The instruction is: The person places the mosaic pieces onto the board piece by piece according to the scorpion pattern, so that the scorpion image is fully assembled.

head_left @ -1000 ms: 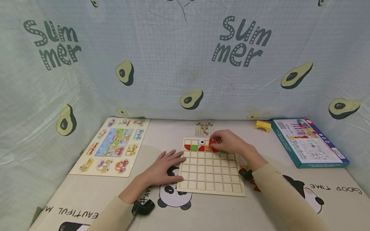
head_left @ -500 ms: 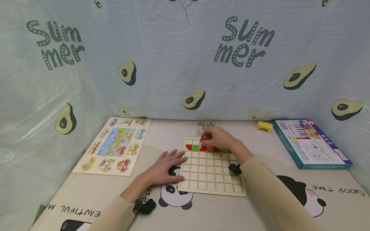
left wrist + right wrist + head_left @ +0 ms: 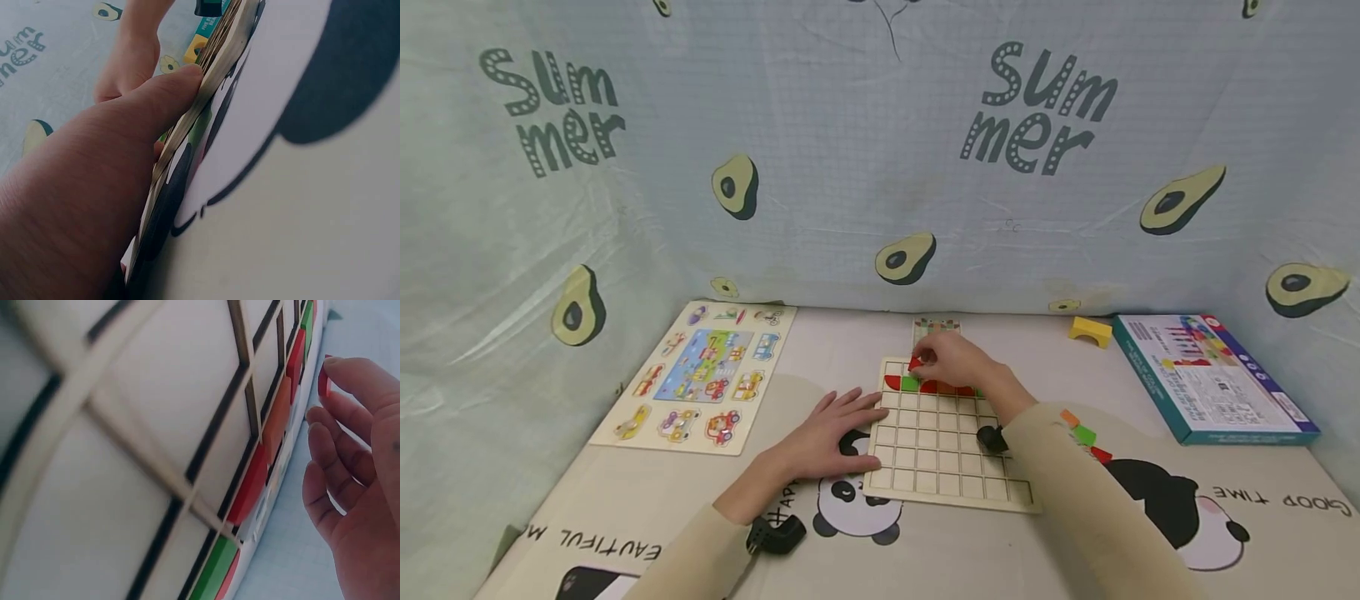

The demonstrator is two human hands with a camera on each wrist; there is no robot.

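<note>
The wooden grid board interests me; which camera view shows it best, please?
The head view, which takes in most of the wooden grid board, though the right hand and sleeve cover some. The left wrist view shows mainly its edge; the right wrist view only a close part with coloured pieces.

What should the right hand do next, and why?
Probably lower the small flat red piece into a nearby far-row cell of the square-gridded pale wooden board. The right hand pinches it by that row, and the right wrist view shows it off the board; the left hand at the left edge should help steady things.
</note>
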